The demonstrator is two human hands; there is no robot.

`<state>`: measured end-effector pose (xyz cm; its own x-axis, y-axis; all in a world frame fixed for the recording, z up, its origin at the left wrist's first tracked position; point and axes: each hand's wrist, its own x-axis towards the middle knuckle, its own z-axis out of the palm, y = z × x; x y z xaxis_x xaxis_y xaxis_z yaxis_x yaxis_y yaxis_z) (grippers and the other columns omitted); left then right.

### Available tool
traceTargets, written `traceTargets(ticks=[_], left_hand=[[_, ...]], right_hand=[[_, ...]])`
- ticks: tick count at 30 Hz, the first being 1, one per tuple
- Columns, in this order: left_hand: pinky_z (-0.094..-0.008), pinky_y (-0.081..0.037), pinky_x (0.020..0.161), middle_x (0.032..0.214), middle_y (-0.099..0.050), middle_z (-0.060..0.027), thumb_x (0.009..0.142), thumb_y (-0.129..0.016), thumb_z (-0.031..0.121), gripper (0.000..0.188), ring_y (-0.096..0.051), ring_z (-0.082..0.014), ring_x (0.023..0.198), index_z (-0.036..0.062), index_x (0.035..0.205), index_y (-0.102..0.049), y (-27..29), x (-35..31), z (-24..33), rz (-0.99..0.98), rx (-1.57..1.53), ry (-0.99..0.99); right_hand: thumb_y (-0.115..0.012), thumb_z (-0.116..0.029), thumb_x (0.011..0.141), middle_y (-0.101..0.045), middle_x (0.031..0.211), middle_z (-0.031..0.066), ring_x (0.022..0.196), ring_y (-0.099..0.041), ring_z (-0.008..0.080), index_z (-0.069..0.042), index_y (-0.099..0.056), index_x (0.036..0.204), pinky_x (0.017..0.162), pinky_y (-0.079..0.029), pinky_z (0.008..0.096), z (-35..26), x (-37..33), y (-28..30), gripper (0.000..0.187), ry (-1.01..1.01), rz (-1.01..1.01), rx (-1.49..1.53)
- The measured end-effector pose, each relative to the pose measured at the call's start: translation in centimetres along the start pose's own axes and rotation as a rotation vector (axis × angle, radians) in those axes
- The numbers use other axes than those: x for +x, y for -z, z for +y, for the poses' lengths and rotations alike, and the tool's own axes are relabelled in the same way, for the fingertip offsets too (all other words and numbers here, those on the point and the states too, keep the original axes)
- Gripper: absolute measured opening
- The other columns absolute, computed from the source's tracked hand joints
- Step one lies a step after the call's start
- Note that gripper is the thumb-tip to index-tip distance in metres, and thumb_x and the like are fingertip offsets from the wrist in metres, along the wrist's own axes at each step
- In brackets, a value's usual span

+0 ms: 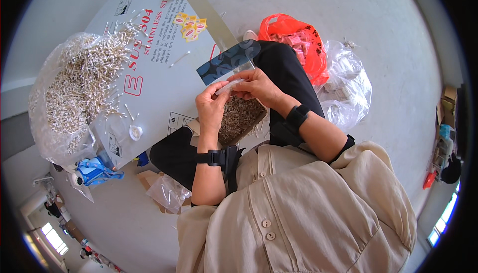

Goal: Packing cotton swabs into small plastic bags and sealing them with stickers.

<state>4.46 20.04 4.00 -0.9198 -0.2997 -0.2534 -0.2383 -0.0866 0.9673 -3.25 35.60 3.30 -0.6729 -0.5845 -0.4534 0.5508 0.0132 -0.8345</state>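
Observation:
Over my lap, both hands pinch a small clear plastic bag (229, 87); whether anything is inside it I cannot tell. My left hand (210, 109) grips its near end between thumb and fingers. From the other side my right hand (262, 88) closes on its upper edge, fingertips almost meeting the left ones. Just below them sits a cardboard box (252, 128) filled with brownish cotton swabs (236, 118). A dark blue patterned sheet (229, 63) lies beyond my fingers, across the table edge and my leg.
On the table (164, 81) at left, a large clear bag (42, 106) spills a heap of cotton swabs (94, 74). Several yellow packets (190, 27) and a small white tub (135, 132) lie there too. A red bag (315, 49) and a clear bag (356, 86) stand on the floor at right.

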Motion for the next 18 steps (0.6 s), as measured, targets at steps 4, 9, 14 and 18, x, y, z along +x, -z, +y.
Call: traceTargets(ticks=[4,9,14,18], left_hand=[[-0.0226,-0.054,0.064,0.085,-0.070,-0.0052,0.088,-0.070,0.006,0.018,-0.064,-0.0089,0.072,-0.0038,0.103,-0.071,0.16,0.40,0.26,0.015,-0.048,0.087],[-0.0231,-0.055,0.061,0.084,-0.070,-0.0054,0.087,-0.071,0.006,0.016,-0.065,-0.0099,0.070,-0.0038,0.099,-0.071,-0.01,0.62,0.83,0.013,-0.034,0.104],[-0.0225,-0.054,0.062,0.082,-0.069,-0.0053,0.085,-0.072,0.005,0.015,-0.065,-0.0101,0.069,-0.0049,0.096,-0.070,0.36,0.87,0.61,-0.022,-0.027,0.097],[-0.0226,-0.054,0.063,0.082,-0.069,-0.0057,0.085,-0.071,0.004,0.014,-0.065,-0.0103,0.069,-0.0052,0.096,-0.070,0.38,1.00,0.66,-0.008,-0.059,0.125]], right_hand=[[-0.068,-0.012,0.089,-0.066,0.075,0.0013,0.063,-0.060,0.0058,0.002,-0.071,0.108,0.055,-0.047,0.0194,-0.48,0.11,-0.20,0.024,0.000,-0.004,-0.126],[-0.068,-0.013,0.090,-0.065,0.073,0.0015,0.063,-0.060,0.0062,0.003,-0.071,0.106,0.054,-0.047,0.0191,-0.74,0.32,-0.28,0.023,0.052,0.002,-0.189],[-0.069,-0.012,0.089,-0.066,0.074,0.0021,0.065,-0.062,0.0065,0.004,-0.071,0.105,0.055,-0.047,0.0196,-0.49,0.59,-0.29,0.023,0.075,-0.003,-0.257],[-0.070,-0.011,0.088,-0.067,0.075,0.0031,0.065,-0.062,0.0068,0.006,-0.070,0.106,0.055,-0.048,0.0202,-0.96,0.70,-0.37,0.025,0.059,-0.015,-0.243]])
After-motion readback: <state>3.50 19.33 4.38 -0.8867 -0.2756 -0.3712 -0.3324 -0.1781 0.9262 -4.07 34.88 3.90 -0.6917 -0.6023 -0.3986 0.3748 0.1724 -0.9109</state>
